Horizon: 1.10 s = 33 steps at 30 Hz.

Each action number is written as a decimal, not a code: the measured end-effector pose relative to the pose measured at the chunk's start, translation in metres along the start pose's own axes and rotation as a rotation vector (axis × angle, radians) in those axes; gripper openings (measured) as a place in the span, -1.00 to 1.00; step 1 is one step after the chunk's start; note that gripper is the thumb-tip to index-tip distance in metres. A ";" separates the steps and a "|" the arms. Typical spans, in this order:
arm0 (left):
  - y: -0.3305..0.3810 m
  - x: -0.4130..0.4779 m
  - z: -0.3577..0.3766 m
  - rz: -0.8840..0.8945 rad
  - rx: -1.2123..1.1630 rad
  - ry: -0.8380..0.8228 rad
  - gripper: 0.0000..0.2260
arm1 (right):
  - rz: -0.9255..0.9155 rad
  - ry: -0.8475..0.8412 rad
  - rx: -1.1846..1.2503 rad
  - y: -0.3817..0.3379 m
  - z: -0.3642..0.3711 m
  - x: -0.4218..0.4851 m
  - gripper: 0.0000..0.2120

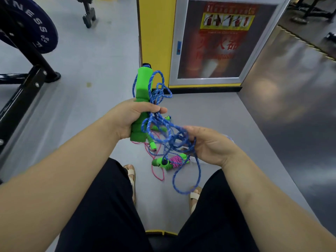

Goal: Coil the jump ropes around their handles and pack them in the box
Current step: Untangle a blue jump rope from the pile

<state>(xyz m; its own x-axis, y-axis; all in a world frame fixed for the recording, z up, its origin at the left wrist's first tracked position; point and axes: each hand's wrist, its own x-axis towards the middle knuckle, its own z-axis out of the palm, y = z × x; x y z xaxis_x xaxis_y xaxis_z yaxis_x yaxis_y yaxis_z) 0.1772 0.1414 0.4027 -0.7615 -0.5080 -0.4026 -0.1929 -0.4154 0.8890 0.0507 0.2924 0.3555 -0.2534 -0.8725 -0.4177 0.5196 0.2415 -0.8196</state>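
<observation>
1. Nearest the camera, two legs in black trousers (101,206) frame the lower view. A sandal (131,174) shows beside each knee, and the yellow-edged seat (161,233) appears between the legs.
2. Open room: the pale grey floor (87,73) stretches forward and to the left. On the right it ends at a straight edge against the darker glossy flooring (291,110).
3. Obstacles: a yellow pillar (156,33) and a framed extinguisher cabinet (218,42) close off the space directly ahead. At the left stand a black rack frame (23,91) and a dark weight plate (36,30).
4. The left hand (127,119) is clamped around the lower part of a green handle (143,84), which it holds nearly upright above the floor. The thumb crosses the front of the handle and presses a strand of rope against it.
5. The blue rope (163,131) hangs from the handle in loose, tangled loops, with one long loop dropping towards the right foot.
6. The right hand (211,146) is open and relaxed, palm turned inward. Several blue loops are draped across its fingers.
7. On the floor between the feet lies a green-handled pink rope (175,160), partly wound around its handles. Another green handle on the floor (151,142) rests just behind it among loose pink strands.
</observation>
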 end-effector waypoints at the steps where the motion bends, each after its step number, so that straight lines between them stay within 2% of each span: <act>1: 0.001 0.001 -0.002 0.013 0.022 0.002 -0.89 | -0.011 0.032 0.068 -0.001 -0.001 -0.001 -0.85; 4: 0.001 0.001 -0.009 0.048 0.074 0.011 -0.87 | -0.066 0.143 0.123 -0.003 -0.009 -0.003 -0.85; 12: -0.012 0.003 -0.010 0.111 0.291 0.055 -0.90 | -0.274 0.329 -0.017 -0.015 -0.022 -0.005 -0.88; 14: -0.018 0.004 -0.004 0.141 0.477 0.090 -0.92 | -0.313 0.343 -0.034 -0.018 -0.020 -0.005 -0.89; 17: -0.031 0.007 0.008 0.182 0.791 0.070 -0.84 | -0.352 0.342 0.010 -0.019 -0.014 -0.003 -0.87; 21: -0.051 0.014 0.014 0.193 1.056 0.037 -0.87 | -0.410 0.399 0.247 -0.019 -0.010 0.000 -0.82; 25: -0.064 0.020 0.007 0.171 1.013 0.087 -0.90 | -0.401 0.363 0.493 -0.017 -0.012 -0.002 -0.82; 29: -0.064 0.019 0.005 0.223 0.901 0.105 -0.87 | -0.405 0.385 0.321 -0.013 -0.009 -0.001 -0.83; 31: -0.063 0.019 0.005 0.227 0.918 0.103 -0.87 | -0.407 0.396 0.242 -0.013 -0.008 -0.001 -0.86; 33: -0.063 0.021 0.005 0.203 0.989 0.092 -0.86 | -0.437 0.378 0.064 -0.012 -0.004 -0.001 -0.87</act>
<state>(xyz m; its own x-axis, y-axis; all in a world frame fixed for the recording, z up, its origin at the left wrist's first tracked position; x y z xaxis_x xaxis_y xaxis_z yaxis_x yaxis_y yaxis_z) 0.1709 0.1607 0.3393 -0.7945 -0.5728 -0.2018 -0.5225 0.4752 0.7080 0.0417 0.2919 0.3643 -0.7228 -0.6706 -0.1667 0.3469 -0.1435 -0.9269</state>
